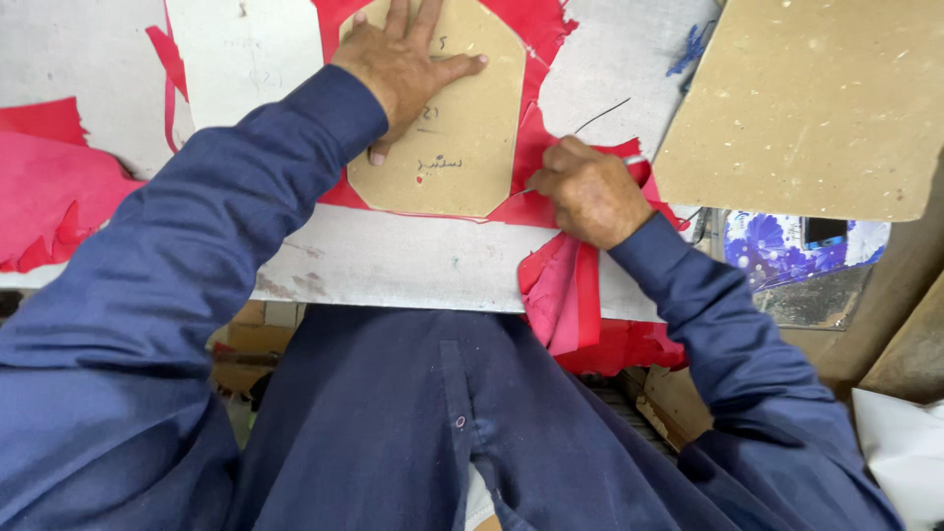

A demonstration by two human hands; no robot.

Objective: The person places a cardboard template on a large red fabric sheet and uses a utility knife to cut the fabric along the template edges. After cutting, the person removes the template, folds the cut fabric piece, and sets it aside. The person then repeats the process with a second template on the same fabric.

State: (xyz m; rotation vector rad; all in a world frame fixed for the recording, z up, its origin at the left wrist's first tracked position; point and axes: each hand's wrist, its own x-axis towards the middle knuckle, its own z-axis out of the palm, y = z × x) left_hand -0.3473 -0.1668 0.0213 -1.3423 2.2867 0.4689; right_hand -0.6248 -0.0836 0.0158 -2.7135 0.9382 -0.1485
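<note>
Pressing flat with spread fingers, the left hand [401,61] pins a cardboard template [447,118] on red sheet material [536,157] atop the white surface [393,261]. A thin blade [634,159] is gripped in the closed right hand [590,192]. Template slippage would likely spoil the cut. Near edge close; a brown board [806,98] crowds the right.

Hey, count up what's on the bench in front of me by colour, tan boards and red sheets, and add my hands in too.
Tan boards: 2, the template under the left hand and a big board at right.
Red sheets: 2, one under the template by the right hand, one at far left.
Hands: 2.
Total: 6.
</note>
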